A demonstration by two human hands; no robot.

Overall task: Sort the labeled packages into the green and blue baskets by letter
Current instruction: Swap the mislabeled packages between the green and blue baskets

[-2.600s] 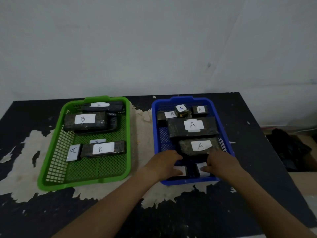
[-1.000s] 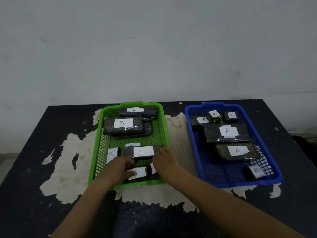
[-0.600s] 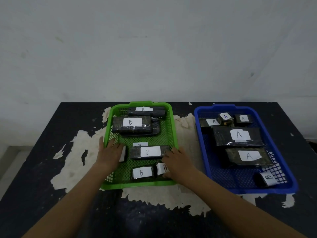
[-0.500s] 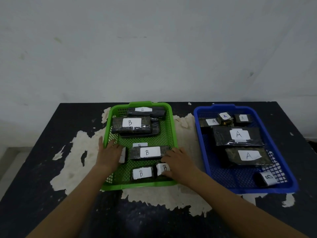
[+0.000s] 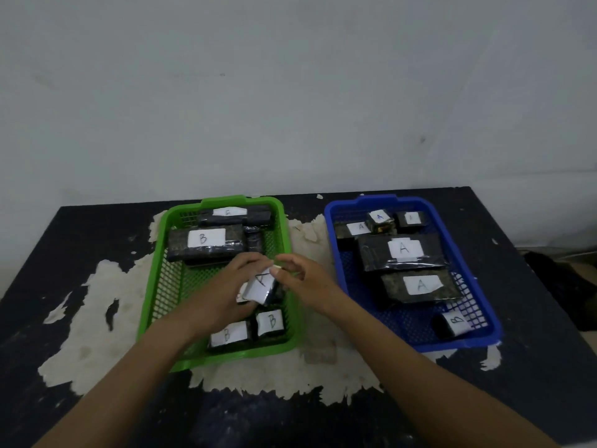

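Observation:
My left hand (image 5: 223, 289) holds a small dark package labelled A (image 5: 260, 287) tilted above the middle of the green basket (image 5: 155, 286). My right hand (image 5: 307, 279) pinches that package's upper right corner. In the green basket lie B packages: two small ones at the front (image 5: 229, 334) (image 5: 271, 321) and a large one at the back (image 5: 203, 240). The blue basket (image 5: 452, 345) on the right holds large A packages (image 5: 403, 250) (image 5: 420, 286), small A ones at the back, and one small B package (image 5: 452, 323) in its front right corner.
Both baskets stand side by side on a black table (image 5: 64, 253) with pale peeled patches. A grey wall rises right behind it. A dark object (image 5: 562, 286) lies beyond the table's right edge.
My left hand has lifted the A package from the green basket's left side up to its middle. My right hand left the front B package and came up to the A package's corner.

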